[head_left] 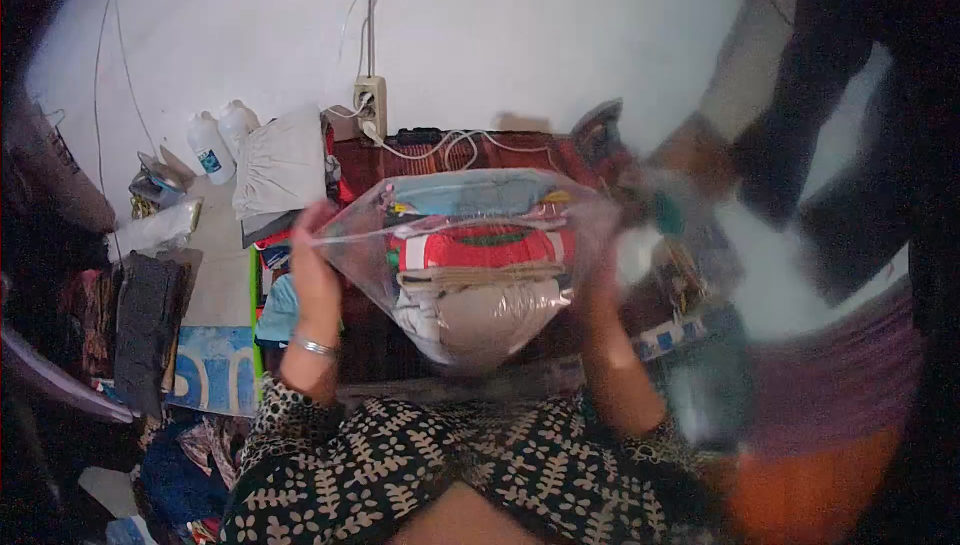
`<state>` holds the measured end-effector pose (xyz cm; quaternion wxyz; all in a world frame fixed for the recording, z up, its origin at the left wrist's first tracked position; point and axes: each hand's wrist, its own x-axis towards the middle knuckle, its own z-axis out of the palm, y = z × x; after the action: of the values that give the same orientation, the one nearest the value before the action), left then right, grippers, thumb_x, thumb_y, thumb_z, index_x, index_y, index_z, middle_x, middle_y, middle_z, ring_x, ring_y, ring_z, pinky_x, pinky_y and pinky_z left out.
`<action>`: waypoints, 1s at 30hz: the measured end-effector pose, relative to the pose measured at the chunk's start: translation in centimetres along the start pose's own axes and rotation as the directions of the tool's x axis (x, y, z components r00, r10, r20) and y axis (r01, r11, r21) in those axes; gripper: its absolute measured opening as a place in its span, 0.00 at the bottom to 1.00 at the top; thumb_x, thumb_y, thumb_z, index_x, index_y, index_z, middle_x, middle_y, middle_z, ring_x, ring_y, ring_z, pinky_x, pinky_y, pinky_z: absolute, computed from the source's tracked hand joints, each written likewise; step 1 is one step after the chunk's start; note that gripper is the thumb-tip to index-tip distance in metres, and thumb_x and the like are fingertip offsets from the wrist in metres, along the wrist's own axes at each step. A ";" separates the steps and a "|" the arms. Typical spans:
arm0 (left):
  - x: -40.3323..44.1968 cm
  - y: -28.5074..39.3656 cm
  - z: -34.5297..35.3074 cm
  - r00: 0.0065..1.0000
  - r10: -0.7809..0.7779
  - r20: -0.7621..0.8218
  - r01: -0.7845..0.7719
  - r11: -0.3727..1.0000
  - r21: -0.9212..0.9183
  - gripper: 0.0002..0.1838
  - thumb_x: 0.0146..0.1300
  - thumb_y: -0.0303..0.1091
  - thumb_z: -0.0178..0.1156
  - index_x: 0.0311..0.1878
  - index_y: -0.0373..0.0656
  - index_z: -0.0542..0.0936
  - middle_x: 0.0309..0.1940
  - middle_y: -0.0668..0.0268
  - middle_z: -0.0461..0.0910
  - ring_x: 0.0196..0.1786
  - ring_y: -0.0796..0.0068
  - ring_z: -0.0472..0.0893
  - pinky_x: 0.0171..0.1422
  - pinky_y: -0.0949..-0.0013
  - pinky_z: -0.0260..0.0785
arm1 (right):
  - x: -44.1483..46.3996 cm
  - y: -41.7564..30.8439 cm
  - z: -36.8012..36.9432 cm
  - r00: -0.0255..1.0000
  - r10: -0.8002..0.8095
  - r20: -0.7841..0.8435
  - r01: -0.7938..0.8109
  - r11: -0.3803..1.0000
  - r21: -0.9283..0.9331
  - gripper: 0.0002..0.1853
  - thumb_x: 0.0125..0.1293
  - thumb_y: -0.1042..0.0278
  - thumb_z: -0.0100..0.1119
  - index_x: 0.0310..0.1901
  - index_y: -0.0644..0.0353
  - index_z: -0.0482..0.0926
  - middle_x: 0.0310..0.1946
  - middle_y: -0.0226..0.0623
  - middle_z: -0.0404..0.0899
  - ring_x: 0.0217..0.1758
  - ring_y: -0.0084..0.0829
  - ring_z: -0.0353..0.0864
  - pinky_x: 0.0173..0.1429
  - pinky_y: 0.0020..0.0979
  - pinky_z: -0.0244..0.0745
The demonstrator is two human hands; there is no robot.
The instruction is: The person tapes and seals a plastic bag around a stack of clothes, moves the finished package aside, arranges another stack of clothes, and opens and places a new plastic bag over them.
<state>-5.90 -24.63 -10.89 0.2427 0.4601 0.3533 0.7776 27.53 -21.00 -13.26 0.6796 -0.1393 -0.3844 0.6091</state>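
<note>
A clear plastic bag (480,335) hangs between my two hands, its mouth stretched wide. Inside it lie folded clothes in a stack: a light blue one (480,193) at the far side, a red and white one (490,249) in the middle and a pale grey one (490,317) nearest me. My left hand (315,235) grips the bag's left corner, with a bracelet at the wrist. My right hand (598,240) is at the bag's right corner, blurred, its fingers closed on the plastic.
A power socket (370,105) with plugged cables is on the wall. Two white bottles (211,149) and a pale folded garment (283,163) stand at the back left. Dark folded cloth (147,330) lies at the left. Hanging dark clothes (810,95) fill the right side.
</note>
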 end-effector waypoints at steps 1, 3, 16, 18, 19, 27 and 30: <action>0.4 3.5 1.0 1.000 -0.007 0.011 0.007 1.000 0.006 0.21 0.70 0.41 0.47 0.57 0.34 0.73 0.54 0.57 0.75 0.58 0.67 0.74 0.65 0.62 0.62 | 0.3 -0.7 0.5 1.000 0.001 0.024 0.000 1.000 -0.021 0.33 0.71 0.40 0.36 0.64 0.61 0.63 0.61 0.44 0.68 0.62 0.40 0.69 0.61 0.43 0.68; 0.8 8.8 2.5 0.871 0.402 0.283 -0.492 0.711 0.503 0.21 0.68 0.41 0.49 0.55 0.34 0.74 0.54 0.53 0.76 0.58 0.62 0.74 0.64 0.61 0.63 | 1.3 -1.7 1.2 0.997 0.010 0.075 -0.005 0.998 -0.064 0.31 0.72 0.44 0.38 0.63 0.63 0.64 0.59 0.44 0.70 0.60 0.39 0.71 0.59 0.41 0.70; -4.4 8.2 17.9 0.522 -0.139 0.842 -0.822 0.182 0.539 0.36 0.61 0.54 0.54 0.65 0.37 0.65 0.68 0.53 0.62 0.71 0.51 0.60 0.69 0.38 0.51 | 5.8 -6.1 6.1 0.976 0.187 -0.108 -0.180 0.981 0.073 0.23 0.70 0.61 0.47 0.63 0.64 0.66 0.50 0.45 0.76 0.49 0.38 0.77 0.52 0.38 0.75; -4.2 7.8 19.3 0.509 -0.205 0.836 -0.815 0.198 0.545 0.37 0.63 0.56 0.52 0.66 0.35 0.64 0.68 0.53 0.61 0.71 0.51 0.59 0.69 0.38 0.52 | 5.7 -6.5 6.0 0.984 0.153 -0.090 -0.151 0.988 0.031 0.21 0.71 0.63 0.47 0.61 0.65 0.68 0.49 0.43 0.77 0.48 0.36 0.77 0.52 0.36 0.74; -4.0 7.8 20.0 0.519 -0.205 0.830 -0.811 0.187 0.554 0.37 0.63 0.56 0.52 0.66 0.35 0.64 0.68 0.53 0.61 0.71 0.51 0.59 0.69 0.38 0.52 | 6.0 -6.6 5.9 0.984 0.159 -0.077 -0.156 0.987 0.035 0.21 0.71 0.63 0.47 0.61 0.65 0.68 0.49 0.43 0.77 0.48 0.36 0.77 0.52 0.36 0.74; -2.9 7.6 21.6 0.495 -0.338 0.800 -0.783 0.226 0.580 0.40 0.66 0.60 0.45 0.69 0.35 0.58 0.71 0.51 0.55 0.75 0.53 0.51 0.72 0.38 0.45 | 8.8 -10.3 3.4 0.996 -0.023 0.089 0.075 0.768 -0.636 0.22 0.73 0.58 0.43 0.61 0.65 0.70 0.57 0.44 0.74 0.56 0.34 0.75 0.60 0.34 0.69; -3.2 7.5 21.5 0.507 -0.312 0.804 -0.796 0.189 0.575 0.39 0.67 0.59 0.44 0.70 0.36 0.57 0.72 0.52 0.54 0.75 0.53 0.50 0.72 0.37 0.44 | 8.5 -11.0 3.1 0.966 -0.239 -0.101 0.206 0.943 -0.260 0.29 0.74 0.49 0.37 0.67 0.64 0.62 0.63 0.45 0.68 0.65 0.36 0.68 0.69 0.37 0.58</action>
<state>14.22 -24.66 0.21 -0.1183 0.8568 0.4905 0.1060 33.00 -16.37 -0.94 0.7452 -0.2184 -0.4250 0.4652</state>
